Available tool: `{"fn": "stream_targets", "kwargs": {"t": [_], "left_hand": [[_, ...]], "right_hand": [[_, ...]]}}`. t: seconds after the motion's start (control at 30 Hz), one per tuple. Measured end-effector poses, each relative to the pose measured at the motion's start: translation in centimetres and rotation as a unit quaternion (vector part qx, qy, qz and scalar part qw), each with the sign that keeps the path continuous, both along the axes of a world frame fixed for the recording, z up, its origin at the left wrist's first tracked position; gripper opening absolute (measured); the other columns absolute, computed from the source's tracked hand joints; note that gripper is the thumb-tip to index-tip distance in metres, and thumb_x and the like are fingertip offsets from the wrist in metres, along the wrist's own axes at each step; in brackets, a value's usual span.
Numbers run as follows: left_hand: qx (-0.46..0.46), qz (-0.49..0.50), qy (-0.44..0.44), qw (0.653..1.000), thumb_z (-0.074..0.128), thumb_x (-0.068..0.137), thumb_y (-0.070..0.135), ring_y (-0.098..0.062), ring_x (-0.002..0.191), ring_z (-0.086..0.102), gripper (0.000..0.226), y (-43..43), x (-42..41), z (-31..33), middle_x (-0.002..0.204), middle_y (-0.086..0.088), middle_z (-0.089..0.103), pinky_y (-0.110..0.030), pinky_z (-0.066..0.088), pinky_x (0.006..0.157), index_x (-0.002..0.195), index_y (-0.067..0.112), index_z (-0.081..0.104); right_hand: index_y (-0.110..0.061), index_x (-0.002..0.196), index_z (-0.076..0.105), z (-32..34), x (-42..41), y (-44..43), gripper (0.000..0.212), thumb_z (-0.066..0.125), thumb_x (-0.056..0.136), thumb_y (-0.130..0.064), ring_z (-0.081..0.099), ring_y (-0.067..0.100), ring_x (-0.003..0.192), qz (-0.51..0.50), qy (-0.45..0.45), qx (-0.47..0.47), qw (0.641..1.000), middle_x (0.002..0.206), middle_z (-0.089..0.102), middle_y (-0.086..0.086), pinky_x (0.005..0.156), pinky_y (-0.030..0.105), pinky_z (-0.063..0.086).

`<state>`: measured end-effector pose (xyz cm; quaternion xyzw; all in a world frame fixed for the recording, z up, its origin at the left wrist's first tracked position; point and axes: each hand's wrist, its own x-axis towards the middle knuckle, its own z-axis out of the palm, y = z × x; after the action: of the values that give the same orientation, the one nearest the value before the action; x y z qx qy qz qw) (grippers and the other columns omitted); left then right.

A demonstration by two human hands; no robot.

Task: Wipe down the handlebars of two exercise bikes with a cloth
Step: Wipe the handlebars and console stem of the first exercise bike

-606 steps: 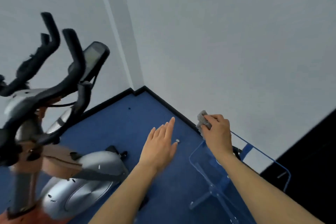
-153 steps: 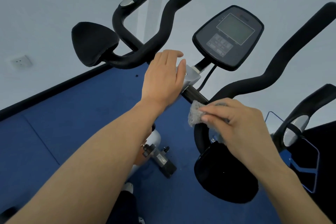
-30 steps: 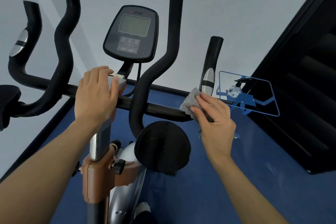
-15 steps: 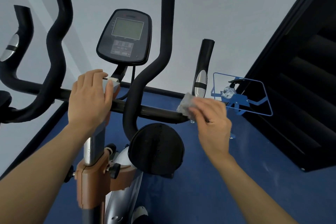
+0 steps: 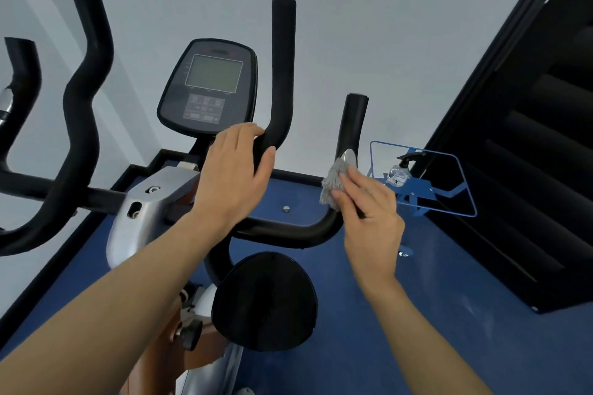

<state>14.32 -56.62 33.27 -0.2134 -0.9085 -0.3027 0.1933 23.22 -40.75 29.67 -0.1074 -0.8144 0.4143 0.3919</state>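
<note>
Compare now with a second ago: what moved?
The left hand left the silver stem clamp and now grips the inner upright handlebar. The right hand slid the grey cloth from the crossbar's end up the outer grip. Cloth still held; console unchanged.

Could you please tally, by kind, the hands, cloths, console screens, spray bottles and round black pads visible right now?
Hands: 2, left hand and right hand
Cloths: 1, grey cloth
Console screens: 1, console
Spray bottles: 1, spray bottle
Round black pads: 1, black pad
Total: 6
</note>
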Motion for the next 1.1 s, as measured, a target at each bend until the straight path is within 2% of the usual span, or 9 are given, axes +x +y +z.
{"fn": "stream_targets", "kwargs": {"t": [0.1, 0.2, 0.37, 0.53, 0.67, 0.77, 0.83, 0.97, 1.1], "left_hand": [[-0.013, 0.002, 0.016, 1.0, 0.05, 0.091, 0.023, -0.027, 0.108, 0.047, 0.032, 0.1, 0.0, -0.2, 0.115, -0.011, 0.056, -0.033, 0.035, 0.091, 0.117, 0.004, 0.05], [-0.002, 0.01, 0.012, 1.0, 0.049, 0.091, 0.023, -0.025, 0.106, 0.047, 0.031, 0.2, 0.2, -0.1, 0.113, -0.011, 0.056, -0.031, 0.036, 0.088, 0.116, 0.005, 0.05], [-0.029, 0.015, 0.022, 0.999, 0.05, 0.091, 0.022, -0.028, 0.107, 0.048, 0.032, 0.2, 0.4, -0.2, 0.112, -0.013, 0.057, -0.035, 0.038, 0.088, 0.117, 0.003, 0.05], [-0.038, 0.012, 0.031, 0.999, 0.053, 0.09, 0.021, -0.029, 0.104, 0.05, 0.031, 0.3, 0.5, -0.2, 0.108, -0.014, 0.058, -0.036, 0.04, 0.086, 0.115, 0.002, 0.051], [-0.034, 0.012, 0.031, 0.999, 0.053, 0.09, 0.021, -0.028, 0.102, 0.05, 0.03, 0.4, 0.4, -0.2, 0.107, -0.012, 0.059, -0.034, 0.04, 0.083, 0.113, 0.002, 0.051], [-0.024, 0.013, 0.028, 0.999, 0.052, 0.09, 0.021, -0.027, 0.103, 0.049, 0.03, 0.4, 0.3, -0.1, 0.108, -0.012, 0.058, -0.033, 0.039, 0.084, 0.113, 0.003, 0.052], [-0.02, 0.013, 0.028, 0.999, 0.052, 0.09, 0.021, -0.027, 0.103, 0.048, 0.029, 0.3, 0.3, -0.1, 0.108, -0.012, 0.058, -0.032, 0.038, 0.084, 0.113, 0.003, 0.052], [-0.015, 0.012, 0.029, 0.999, 0.051, 0.091, 0.021, -0.026, 0.103, 0.047, 0.029, 0.4, 0.3, -0.1, 0.109, -0.012, 0.058, -0.031, 0.036, 0.085, 0.113, 0.003, 0.052], [-0.02, 0.013, 0.03, 0.999, 0.051, 0.091, 0.02, -0.027, 0.103, 0.048, 0.029, 0.4, 0.3, -0.1, 0.108, -0.013, 0.058, -0.03, 0.037, 0.085, 0.113, 0.002, 0.052]], "right_hand": [[-0.01, 0.111, 0.065, 0.3, -0.5, 0.1, 0.029, 0.067, 0.082, -0.01, 0.05, 0.008, 0.112, -0.021, -0.009, -0.03, 0.999, 0.118, 0.061, -0.005, 0.096, 0.007, 0.035], [-0.004, 0.105, 0.067, -0.2, 0.3, -1.2, 0.028, 0.07, 0.077, -0.003, 0.05, 0.013, 0.108, -0.008, 0.019, 0.064, 0.998, 0.11, 0.064, -0.002, 0.097, 0.008, 0.036], [-0.006, 0.106, 0.067, 0.6, 0.2, -1.1, 0.027, 0.068, 0.079, -0.001, 0.051, 0.013, 0.109, 0.011, -0.009, -0.002, 1.0, 0.109, 0.062, -0.007, 0.095, 0.006, 0.035], [-0.022, 0.111, 0.064, 3.5, -1.0, 1.3, 0.031, 0.067, 0.083, -0.013, 0.055, 0.007, 0.109, -0.027, 0.017, -0.096, 0.995, 0.101, 0.052, -0.031, 0.094, 0.014, 0.042], [-0.017, 0.117, 0.062, 4.4, -3.5, 1.6, 0.035, 0.067, 0.083, -0.021, 0.044, 0.004, 0.116, 0.008, -0.04, -0.052, 0.998, 0.115, 0.054, -0.018, 0.098, 0.012, 0.032], [-0.014, 0.12, 0.059, 2.6, -3.3, 0.9, 0.04, 0.068, 0.082, -0.018, 0.039, 0.002, 0.114, 0.001, -0.068, -0.006, 0.998, 0.128, 0.055, -0.005, 0.095, 0.0, 0.023], [-0.014, 0.117, 0.062, 2.2, -3.2, 0.9, 0.035, 0.067, 0.083, -0.015, 0.043, 0.005, 0.114, 0.0, -0.06, 0.01, 0.998, 0.127, 0.058, -0.003, 0.096, -0.001, 0.023], [-0.013, 0.114, 0.064, 2.9, -4.1, 1.2, 0.03, 0.064, 0.085, -0.011, 0.047, 0.009, 0.117, -0.005, -0.063, -0.051, 0.997, 0.125, 0.059, -0.001, 0.101, 0.01, 0.029], [-0.004, 0.102, 0.069, 2.4, -2.7, 0.0, 0.023, 0.066, 0.08, 0.0, 0.048, 0.013, 0.105, 0.007, -0.045, 0.076, 0.996, 0.11, 0.068, 0.004, 0.093, -0.003, 0.025]]}}
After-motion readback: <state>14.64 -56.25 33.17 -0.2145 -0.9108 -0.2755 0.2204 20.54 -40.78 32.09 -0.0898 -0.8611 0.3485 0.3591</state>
